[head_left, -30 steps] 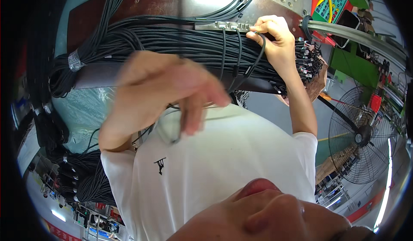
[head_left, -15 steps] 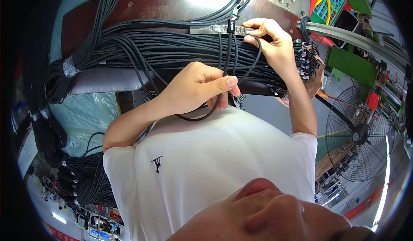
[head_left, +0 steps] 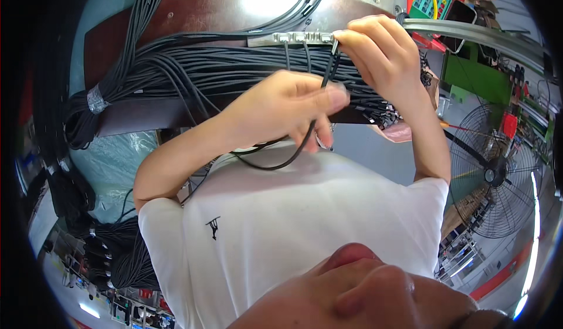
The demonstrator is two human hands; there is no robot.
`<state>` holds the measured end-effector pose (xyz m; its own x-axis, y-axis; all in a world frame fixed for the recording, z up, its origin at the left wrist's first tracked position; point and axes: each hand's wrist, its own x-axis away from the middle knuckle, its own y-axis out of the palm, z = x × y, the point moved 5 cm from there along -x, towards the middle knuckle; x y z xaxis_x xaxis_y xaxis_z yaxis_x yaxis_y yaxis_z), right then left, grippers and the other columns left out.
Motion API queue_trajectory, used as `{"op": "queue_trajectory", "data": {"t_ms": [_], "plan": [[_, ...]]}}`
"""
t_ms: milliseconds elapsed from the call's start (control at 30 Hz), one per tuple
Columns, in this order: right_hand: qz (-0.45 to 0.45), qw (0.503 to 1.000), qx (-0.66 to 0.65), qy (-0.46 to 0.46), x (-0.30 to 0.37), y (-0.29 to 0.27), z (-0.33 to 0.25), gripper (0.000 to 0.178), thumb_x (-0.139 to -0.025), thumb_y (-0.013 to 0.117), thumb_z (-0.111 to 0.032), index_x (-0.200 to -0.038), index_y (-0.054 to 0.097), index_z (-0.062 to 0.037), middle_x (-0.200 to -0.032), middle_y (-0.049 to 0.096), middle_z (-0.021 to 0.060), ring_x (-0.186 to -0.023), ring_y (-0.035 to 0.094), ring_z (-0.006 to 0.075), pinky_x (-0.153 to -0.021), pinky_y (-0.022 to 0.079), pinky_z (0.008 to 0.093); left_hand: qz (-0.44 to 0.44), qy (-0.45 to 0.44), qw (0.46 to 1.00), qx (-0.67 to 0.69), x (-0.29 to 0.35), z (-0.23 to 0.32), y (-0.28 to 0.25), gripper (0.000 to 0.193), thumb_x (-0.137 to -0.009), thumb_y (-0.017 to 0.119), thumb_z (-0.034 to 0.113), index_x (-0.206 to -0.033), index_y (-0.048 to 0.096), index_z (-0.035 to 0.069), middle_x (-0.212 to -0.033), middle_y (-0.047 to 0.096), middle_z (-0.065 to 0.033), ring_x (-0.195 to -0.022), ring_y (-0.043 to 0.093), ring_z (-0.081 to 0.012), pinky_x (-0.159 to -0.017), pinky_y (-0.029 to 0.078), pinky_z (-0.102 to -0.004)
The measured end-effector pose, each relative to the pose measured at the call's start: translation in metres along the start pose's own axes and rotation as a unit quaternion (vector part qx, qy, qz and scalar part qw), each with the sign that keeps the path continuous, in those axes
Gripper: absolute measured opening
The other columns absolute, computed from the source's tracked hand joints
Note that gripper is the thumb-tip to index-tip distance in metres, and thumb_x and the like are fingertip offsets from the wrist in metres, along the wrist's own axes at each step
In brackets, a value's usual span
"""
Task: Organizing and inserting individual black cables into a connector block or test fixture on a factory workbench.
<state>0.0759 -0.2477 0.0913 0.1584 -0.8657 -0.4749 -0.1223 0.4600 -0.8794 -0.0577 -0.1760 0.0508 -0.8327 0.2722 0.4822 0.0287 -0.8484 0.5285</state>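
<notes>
My left hand (head_left: 293, 109) is closed loosely around a black cable (head_left: 309, 138), its thumb and fingers blurred by motion. The cable sags in a loop below the hand and rises past the thumb. Up at its end, my right hand (head_left: 384, 56) pinches the cable near a small metal connector (head_left: 335, 46). That end is right beside a narrow metal holder (head_left: 293, 38) with several slots. Other black cables run down from the holder's slots. Whether the held connector touches the holder cannot be told, as my fingers cover that spot.
A thick bundle of black cables (head_left: 234, 65) lies across the dark bench (head_left: 199, 9), tied at the left with clear wrap (head_left: 97, 97). Several connector ends (head_left: 387, 115) gather at the right. A curved metal rail (head_left: 469, 29) and a fan (head_left: 492, 176) are farther right.
My right hand has moved right and up and now grips a cable end by the holder's right side. The black-sleeved end across the holder is gone from there. My left hand has shifted right.
</notes>
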Motion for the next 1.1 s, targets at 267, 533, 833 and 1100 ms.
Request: {"op": "queue_trajectory", "data": {"t_ms": [267, 533, 833, 1100], "plan": [[0.045, 0.990, 0.092, 0.096, 0.028, -0.011, 0.013, 0.022, -0.071, 0.068, -0.005, -0.093, 0.063, -0.0073, -0.085, 0.064, 0.0041, -0.077, 0.063, 0.0225, -0.067, 0.049, 0.0327, 0.077, 0.094, 0.987, -0.107, -0.004, 0.016, 0.002, 0.034, -0.099, 0.048, 0.021, -0.078, 0.064, 0.000, -0.065, 0.063, -0.0054, -0.058, 0.060, -0.0095, -0.054, 0.047, -0.0220], [0.010, 0.898, -0.280, 0.340, 0.064, 0.049, 0.026, 0.013, -0.079, 0.067, 0.000, -0.091, 0.064, -0.0014, -0.101, 0.069, 0.0104, -0.089, 0.067, 0.0258, -0.078, 0.053, 0.0315, 0.120, 0.181, 0.917, -0.335, 0.007, 0.019, -0.008, 0.021, -0.092, 0.060, 0.017, -0.086, 0.068, -0.001, -0.059, 0.060, -0.0010, -0.049, 0.049, -0.0032, -0.044, 0.037, -0.0205], [0.010, 0.956, 0.022, 0.293, 0.066, -0.018, 0.033, 0.018, -0.081, 0.067, 0.002, -0.097, 0.064, -0.0041, -0.102, 0.069, 0.0097, -0.097, 0.066, 0.0247, -0.086, 0.050, 0.0325, 0.057, 0.065, 0.996, 0.016, 0.027, 0.003, -0.015, 0.019, -0.098, 0.050, 0.014, -0.093, 0.059, -0.002, -0.070, 0.062, -0.0043, -0.059, 0.054, -0.0076, -0.051, 0.038, -0.0215], [-0.036, 0.982, -0.005, 0.186, 0.025, -0.044, -0.009, 0.039, -0.074, 0.069, -0.004, -0.113, 0.061, -0.0060, -0.121, 0.059, 0.0115, -0.113, 0.056, 0.0308, -0.096, 0.044, 0.0423, 0.204, 0.292, 0.816, -0.455, 0.066, 0.026, -0.031, 0.011, -0.081, 0.062, 0.004, -0.091, 0.061, 0.000, -0.066, 0.056, -0.0081, -0.052, 0.053, -0.0151, -0.050, 0.041, -0.0270]]}}
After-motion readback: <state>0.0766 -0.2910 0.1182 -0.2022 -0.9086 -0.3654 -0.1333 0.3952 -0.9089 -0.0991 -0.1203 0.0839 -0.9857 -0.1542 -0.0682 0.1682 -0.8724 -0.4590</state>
